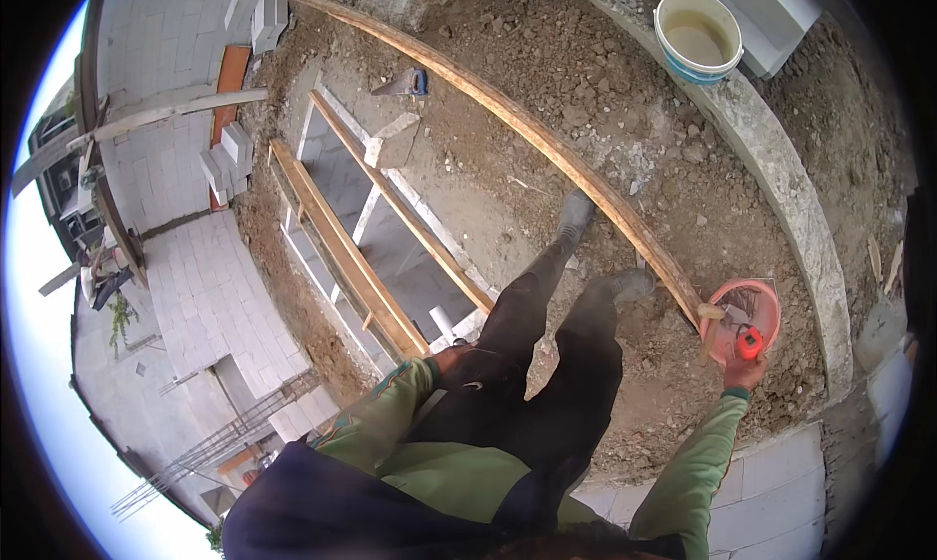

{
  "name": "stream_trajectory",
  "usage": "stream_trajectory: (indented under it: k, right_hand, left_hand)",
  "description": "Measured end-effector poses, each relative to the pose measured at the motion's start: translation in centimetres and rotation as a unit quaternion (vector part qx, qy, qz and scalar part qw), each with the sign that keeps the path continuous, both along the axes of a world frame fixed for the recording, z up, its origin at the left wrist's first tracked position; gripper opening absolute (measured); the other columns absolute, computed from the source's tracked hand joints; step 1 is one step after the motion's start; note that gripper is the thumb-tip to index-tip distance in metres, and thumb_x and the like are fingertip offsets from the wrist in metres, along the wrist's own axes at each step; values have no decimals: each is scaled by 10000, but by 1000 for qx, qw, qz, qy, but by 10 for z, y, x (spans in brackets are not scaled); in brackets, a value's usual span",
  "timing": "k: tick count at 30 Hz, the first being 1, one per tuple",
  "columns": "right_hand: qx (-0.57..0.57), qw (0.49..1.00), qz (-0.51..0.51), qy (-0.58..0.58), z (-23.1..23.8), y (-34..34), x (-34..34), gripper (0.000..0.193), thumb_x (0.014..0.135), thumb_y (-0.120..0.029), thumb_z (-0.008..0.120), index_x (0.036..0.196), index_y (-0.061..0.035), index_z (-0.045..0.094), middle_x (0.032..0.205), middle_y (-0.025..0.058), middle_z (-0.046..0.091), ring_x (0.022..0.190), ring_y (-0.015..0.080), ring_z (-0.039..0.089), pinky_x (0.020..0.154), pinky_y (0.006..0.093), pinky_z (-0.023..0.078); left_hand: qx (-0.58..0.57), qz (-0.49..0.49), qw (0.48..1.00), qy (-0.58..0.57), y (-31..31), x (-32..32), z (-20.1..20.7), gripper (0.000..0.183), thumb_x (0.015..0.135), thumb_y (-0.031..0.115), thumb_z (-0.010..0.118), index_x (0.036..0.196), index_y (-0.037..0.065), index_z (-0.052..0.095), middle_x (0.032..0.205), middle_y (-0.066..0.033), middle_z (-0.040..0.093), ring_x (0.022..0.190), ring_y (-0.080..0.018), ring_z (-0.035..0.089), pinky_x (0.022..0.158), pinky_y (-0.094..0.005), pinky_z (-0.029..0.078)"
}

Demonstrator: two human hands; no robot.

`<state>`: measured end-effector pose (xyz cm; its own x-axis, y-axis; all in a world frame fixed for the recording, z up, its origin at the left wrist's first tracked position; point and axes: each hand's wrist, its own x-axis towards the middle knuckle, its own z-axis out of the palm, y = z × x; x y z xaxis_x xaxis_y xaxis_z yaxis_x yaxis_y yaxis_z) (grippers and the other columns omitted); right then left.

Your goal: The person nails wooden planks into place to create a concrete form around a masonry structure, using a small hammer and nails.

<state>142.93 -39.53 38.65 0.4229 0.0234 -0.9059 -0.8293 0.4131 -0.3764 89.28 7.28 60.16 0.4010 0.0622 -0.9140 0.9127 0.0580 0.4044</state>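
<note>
At the lower right, my right hand is closed around a red tape measure, held over a pink bucket. Tools lie in that bucket, and a wooden handle sticks out over its left rim. My left hand rests by my left thigh, its fingers mostly hidden by the leg and sleeve. Just beyond it stands a short white pipe, next to a timber-edged frame on the ground.
A long wooden pole crosses the dirt ahead. Past the frame lie a handsaw and a pale block. A concrete edge curves along the right, with a white bucket of murky liquid by it. Block walls rise at left.
</note>
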Motion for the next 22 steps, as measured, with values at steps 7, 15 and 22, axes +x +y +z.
stream_trajectory:
  k: [7,15,22]
  right_hand:
    - [48,940,336,-40,195,131,-71,467,918,-410,528,1270,-103,527,1116,17,597,950,175,578,731,329,479]
    - [41,534,777,-331,354,361,-174,560,877,-277,597,1339,2,450,1158,157,608,1036,292,603,924,373,461]
    - [6,259,862,-436,394,511,-272,630,833,-419,674,1291,-45,457,1152,265,600,1045,453,586,855,476,485]
  left_hand:
    - [245,24,967,72,15,136,95,493,879,426,584,1055,-31,647,1034,-246,669,991,-396,634,888,-438,478]
    - [-66,255,953,-150,0,190,68,444,860,427,669,1079,41,663,794,-67,647,641,-142,601,589,-322,492]
    - [-45,410,868,-276,92,93,89,286,816,279,750,996,62,704,842,-87,694,703,-138,627,641,-285,501]
